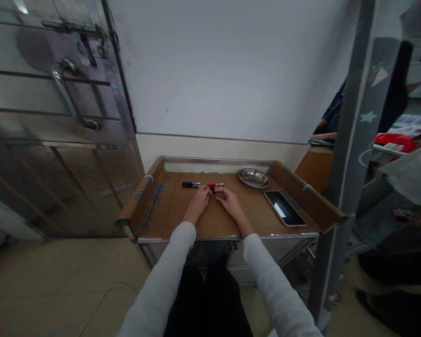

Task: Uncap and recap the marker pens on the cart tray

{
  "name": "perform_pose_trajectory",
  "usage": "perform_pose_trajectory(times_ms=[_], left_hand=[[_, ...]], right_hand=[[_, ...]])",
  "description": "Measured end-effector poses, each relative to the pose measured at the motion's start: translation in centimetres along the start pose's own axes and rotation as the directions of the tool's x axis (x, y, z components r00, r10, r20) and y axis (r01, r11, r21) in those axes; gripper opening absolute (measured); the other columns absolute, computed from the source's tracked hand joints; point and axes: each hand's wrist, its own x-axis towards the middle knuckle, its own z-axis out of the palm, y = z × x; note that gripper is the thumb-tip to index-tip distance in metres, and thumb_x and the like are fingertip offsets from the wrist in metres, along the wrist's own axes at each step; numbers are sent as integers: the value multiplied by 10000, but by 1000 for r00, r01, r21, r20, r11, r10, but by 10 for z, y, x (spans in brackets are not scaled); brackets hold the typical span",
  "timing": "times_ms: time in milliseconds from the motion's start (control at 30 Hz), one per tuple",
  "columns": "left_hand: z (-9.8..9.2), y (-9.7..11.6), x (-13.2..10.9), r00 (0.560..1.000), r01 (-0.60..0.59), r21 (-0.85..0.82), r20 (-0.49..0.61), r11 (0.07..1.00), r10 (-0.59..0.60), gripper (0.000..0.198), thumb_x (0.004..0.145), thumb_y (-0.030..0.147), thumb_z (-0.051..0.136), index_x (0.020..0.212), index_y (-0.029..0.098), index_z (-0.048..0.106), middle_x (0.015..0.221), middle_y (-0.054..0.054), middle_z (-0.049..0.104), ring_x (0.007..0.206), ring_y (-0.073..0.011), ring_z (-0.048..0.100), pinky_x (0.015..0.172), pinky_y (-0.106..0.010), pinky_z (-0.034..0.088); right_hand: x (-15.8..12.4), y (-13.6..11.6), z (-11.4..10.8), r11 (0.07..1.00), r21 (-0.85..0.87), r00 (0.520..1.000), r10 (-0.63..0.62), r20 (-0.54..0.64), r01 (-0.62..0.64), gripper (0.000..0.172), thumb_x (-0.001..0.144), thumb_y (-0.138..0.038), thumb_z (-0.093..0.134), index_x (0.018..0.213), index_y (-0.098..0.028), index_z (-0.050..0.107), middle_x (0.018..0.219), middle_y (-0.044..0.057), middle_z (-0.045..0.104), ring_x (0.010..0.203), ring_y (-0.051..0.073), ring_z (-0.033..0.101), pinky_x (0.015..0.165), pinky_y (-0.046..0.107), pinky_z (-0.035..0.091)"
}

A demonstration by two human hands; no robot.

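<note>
Left hand (200, 200) and right hand (229, 201) curl at slim pens (190, 185), at least two, toward the far edge of the cardboard-lined desk (173, 203); grip unclear. One shiny dish (254, 178), one rectangular phone (285, 208) lie rightward.

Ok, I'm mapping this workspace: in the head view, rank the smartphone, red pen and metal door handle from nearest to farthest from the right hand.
From the right hand:
1. Red pen, just ahead, slightly left
2. Smartphone, to its right
3. Metal door handle, far off left
</note>
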Motion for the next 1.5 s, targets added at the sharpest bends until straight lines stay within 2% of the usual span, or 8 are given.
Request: perform_pose_trajectory(times_ms=[133, 300, 767, 933, 1033, 1167, 1367, 1500], left_hand=[[2, -1, -1, 999, -32, 3, -28, 999, 32, 214, 798, 39, 450, 866, 171, 604, 1075, -78, 543, 1026, -183, 545, 936, -344, 451], [4, -3, -2, 997, -73, 54, -23, 996, 74, 93, 776, 131, 574, 852, 167, 614, 1039, -82, 527, 1032, -211, 511, 944, -386, 433], [2, 3, 6, 994, 105, 250, -39, 963, -99, 56, 813, 114, 537, 848, 155, 552, 928, -67, 500, 918, -195, 511, 857, -345, 438], [-2, 7, 7, 993, 111, 298, -68, 948, -95, 89, 850, 141, 475, 858, 162, 561, 925, -76, 519, 923, -198, 512, 858, -339, 426], [-5, 9, 5, 962, 247, 333, -197, 910, -189, 148, 868, 157, 419, 874, 145, 566, 929, -110, 539, 932, -229, 515, 850, -370, 419], [-8, 6, 1, 870, 442, 300, -372, 845, -323, 234, 853, 97, 341, 947, 110, 555, 1003, -176, 554, 995, -281, 503, 848, -423, 404], [-4, 0, -2, 872, 443, 335, -376, 832, -313, 225, 834, 76, 352, 935, 128, 546, 982, -167, 592, 992, -274, 502, 857, -432, 402], [-6, 2, -5, 866, 459, 352, -383, 815, -322, 192, 859, 126, 362, 916, 126, 546, 999, -182, 579, 1005, -297, 493, 857, -464, 396]], right_hand=[[1, 6, -1, 976, -211, 997, -58, -46, 47, 191, 703, -148, 652, 887, -199, 655, 926, 61, 635, 888, 201, 562, 824, 363, 445], [0, 5, -2, 936, -349, 997, -68, -37, 51, 83, 755, -170, 628, 813, -203, 676, 853, 64, 589, 877, 217, 530, 835, 386, 426], [7, 13, -1, 933, -359, 992, -55, -113, 11, 161, 801, -97, 489, 859, -184, 611, 907, 75, 576, 850, 199, 541, 830, 359, 450], [6, 11, -2, 930, -367, 985, -49, -168, -16, 147, 808, -128, 482, 879, -190, 595, 937, 72, 549, 862, 200, 534, 837, 365, 451], [4, 10, -3, 942, -335, 982, -32, -185, -33, 135, 811, -145, 483, 869, -188, 597, 938, 80, 544, 839, 201, 536, 824, 369, 457], [1, 9, -5, 961, -275, 980, -19, -197, -36, 115, 803, -148, 500, 834, -190, 602, 912, 81, 550, 819, 203, 542, 818, 375, 462], [0, 4, -5, 964, -260, 970, -18, -244, -47, 141, 840, -224, 471, 821, -192, 607, 872, 76, 560, 788, 197, 539, 786, 354, 458], [-1, -7, -6, 955, -292, 968, -26, -251, -51, 249, 884, -321, 404, 839, -186, 609, 848, 81, 575, 782, 201, 530, 767, 339, 437]])
